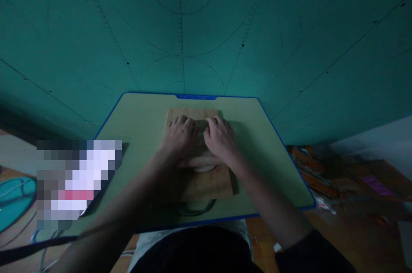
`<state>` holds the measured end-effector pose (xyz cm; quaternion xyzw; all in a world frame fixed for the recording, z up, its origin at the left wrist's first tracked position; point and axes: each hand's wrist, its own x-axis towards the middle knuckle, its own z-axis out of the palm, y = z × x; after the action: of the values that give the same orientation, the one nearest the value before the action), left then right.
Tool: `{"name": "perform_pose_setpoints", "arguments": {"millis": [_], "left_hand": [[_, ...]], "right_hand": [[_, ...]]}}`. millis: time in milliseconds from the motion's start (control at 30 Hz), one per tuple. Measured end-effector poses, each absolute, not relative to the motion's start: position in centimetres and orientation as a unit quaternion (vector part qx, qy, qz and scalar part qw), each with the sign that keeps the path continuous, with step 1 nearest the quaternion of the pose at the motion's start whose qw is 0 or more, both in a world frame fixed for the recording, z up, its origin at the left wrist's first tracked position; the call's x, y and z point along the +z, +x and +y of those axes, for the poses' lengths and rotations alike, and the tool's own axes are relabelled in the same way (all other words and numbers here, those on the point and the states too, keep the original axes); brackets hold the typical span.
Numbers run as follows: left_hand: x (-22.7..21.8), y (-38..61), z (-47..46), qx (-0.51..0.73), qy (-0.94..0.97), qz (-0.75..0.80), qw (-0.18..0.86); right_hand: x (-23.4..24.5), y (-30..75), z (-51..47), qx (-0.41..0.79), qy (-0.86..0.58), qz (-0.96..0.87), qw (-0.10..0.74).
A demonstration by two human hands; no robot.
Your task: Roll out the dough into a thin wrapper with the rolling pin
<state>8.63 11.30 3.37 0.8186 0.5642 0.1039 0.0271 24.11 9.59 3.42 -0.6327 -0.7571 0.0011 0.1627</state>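
My left hand and my right hand are side by side over a wooden board with a wire handle at its near edge. The fingers of both are curled down, with the knuckles up. In the gap between them a dull brownish strip shows near the far end of the board; its ends are hidden by my hands. Nearer to me lies a pale, soft-looking long piece, perhaps dough, across the board below my wrists. What exactly my fingers grip is hidden in the dim light.
The board lies on a pale green table with a blue rim. A green wall with drawn lines stands behind it. On the left is a pixelated bright object, with a dark strap and cables nearby. Cardboard boxes stand at right.
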Motion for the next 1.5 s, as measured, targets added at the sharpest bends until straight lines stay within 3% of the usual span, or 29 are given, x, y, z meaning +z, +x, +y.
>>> {"name": "perform_pose_setpoints", "arguments": {"millis": [467, 867, 1200, 1500], "left_hand": [[4.4, 9.0, 14.9, 0.092, 0.813, 0.574, -0.046], [4.1, 9.3, 11.6, 0.115, 0.824, 0.554, -0.018], [4.4, 9.8, 13.8, 0.102, 0.819, 0.564, -0.032], [4.4, 10.0, 16.4, 0.107, 0.806, 0.581, -0.027]], "right_hand": [[3.3, 24.1, 13.7, -0.024, -0.656, -0.737, 0.16], [3.2, 23.8, 9.2, -0.007, -0.652, -0.738, 0.175], [3.1, 24.3, 12.1, 0.016, -0.646, -0.725, 0.237], [2.9, 24.8, 15.2, 0.002, -0.671, -0.703, 0.238]]}}
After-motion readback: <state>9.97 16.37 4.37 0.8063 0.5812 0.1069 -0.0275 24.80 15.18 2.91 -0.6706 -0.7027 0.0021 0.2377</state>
